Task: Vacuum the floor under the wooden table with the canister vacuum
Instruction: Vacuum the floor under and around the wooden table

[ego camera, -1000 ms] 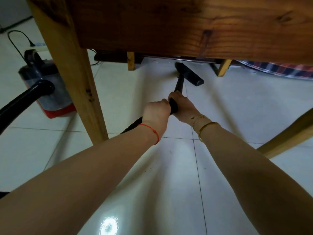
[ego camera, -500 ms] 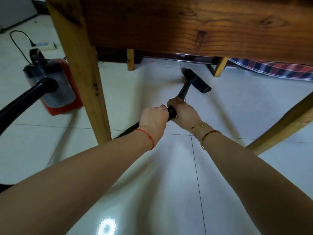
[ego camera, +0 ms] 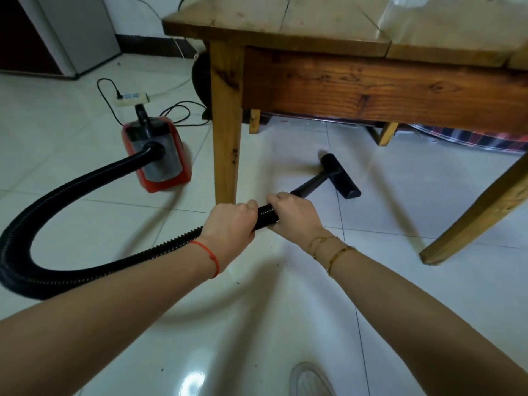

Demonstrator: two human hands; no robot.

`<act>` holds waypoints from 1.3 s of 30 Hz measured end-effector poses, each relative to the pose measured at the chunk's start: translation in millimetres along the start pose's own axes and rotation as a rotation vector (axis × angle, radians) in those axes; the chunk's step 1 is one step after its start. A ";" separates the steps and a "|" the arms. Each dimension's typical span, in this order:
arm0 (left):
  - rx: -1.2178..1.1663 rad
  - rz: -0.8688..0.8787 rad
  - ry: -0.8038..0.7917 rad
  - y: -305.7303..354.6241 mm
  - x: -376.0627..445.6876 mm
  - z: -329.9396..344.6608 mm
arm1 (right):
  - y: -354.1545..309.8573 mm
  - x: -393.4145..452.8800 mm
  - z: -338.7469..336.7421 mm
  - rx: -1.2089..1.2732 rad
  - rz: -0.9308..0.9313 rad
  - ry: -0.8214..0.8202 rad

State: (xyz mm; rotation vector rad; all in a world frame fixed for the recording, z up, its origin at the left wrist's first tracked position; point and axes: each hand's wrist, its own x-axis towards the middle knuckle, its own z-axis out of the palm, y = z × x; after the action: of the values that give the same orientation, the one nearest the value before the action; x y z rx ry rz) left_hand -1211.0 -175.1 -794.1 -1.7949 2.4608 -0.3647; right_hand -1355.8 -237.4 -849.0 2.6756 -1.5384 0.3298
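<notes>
The wooden table [ego camera: 371,87] fills the upper right, its near left leg [ego camera: 225,132] standing on white tiles. A red canister vacuum [ego camera: 160,155] sits on the floor to the left of that leg. Its black ribbed hose [ego camera: 57,212] loops left and round to my hands. My left hand [ego camera: 231,224] grips the hose end. Just ahead of it, my right hand [ego camera: 294,215] grips where the hose meets the black wand. The black floor nozzle [ego camera: 340,175] lies on the tiles below the table's front edge.
A second table leg [ego camera: 474,212] slants in at the right. A white power strip [ego camera: 131,98] with cables lies behind the canister. A grey cabinet [ego camera: 77,32] stands at the far left, plaid cloth [ego camera: 471,138] behind the table, and my shoe [ego camera: 308,378] at the bottom.
My view has risen and pulled back, so the tabletop now shows. The nozzle has been drawn back from deep under the table toward its front edge. Both hands keep their grip.
</notes>
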 end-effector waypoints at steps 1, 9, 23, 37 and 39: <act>0.003 0.000 -0.002 -3.8 -5.7 -3.7 | -6.0 -1.0 -2.0 0.004 0.006 0.004; 0.033 0.039 0.015 4.0 0.6 -19.6 | 0.7 -6.3 -12.8 0.030 0.106 0.021; -0.025 0.102 0.019 116.1 120.0 7.2 | 149.1 -20.7 -3.8 0.160 0.338 -0.089; -0.064 0.136 0.026 138.9 155.7 12.5 | 196.0 -19.4 -4.0 0.100 0.286 -0.120; -0.049 0.130 0.028 127.4 143.0 11.6 | 183.2 -19.7 -7.8 0.083 0.224 -0.116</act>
State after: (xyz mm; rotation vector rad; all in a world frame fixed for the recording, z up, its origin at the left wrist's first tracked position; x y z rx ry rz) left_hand -1371.8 -275.5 -823.7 -1.6469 2.6096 -0.3249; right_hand -1523.8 -312.7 -858.7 2.6280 -1.9056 0.2550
